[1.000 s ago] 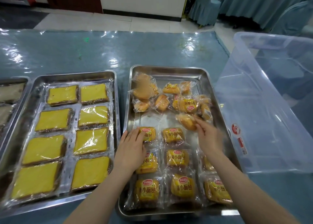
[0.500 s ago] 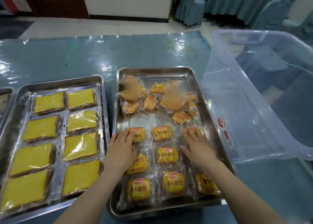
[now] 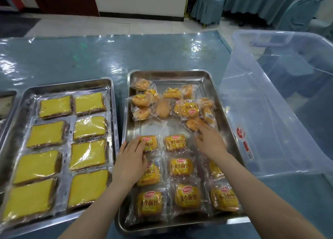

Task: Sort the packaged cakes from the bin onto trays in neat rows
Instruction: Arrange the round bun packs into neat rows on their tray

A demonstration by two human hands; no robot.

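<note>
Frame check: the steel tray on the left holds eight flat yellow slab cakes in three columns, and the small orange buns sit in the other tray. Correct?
Not quite. The head view shows the eight flat yellow slab cakes in the left steel tray lying in two columns of four, not three. The rest holds: the small orange wrapped buns are in the right steel tray.

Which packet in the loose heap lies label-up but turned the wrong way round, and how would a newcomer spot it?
Start at the steel tray beside the clear plastic bin. At its far end lies a jumbled heap of small bread packets. The upside-down labelled packet sits on the heap's right side: it alone shows its printed yellow face with red logo, inverted, while neighbours show plain bun through clear wrap.
</note>
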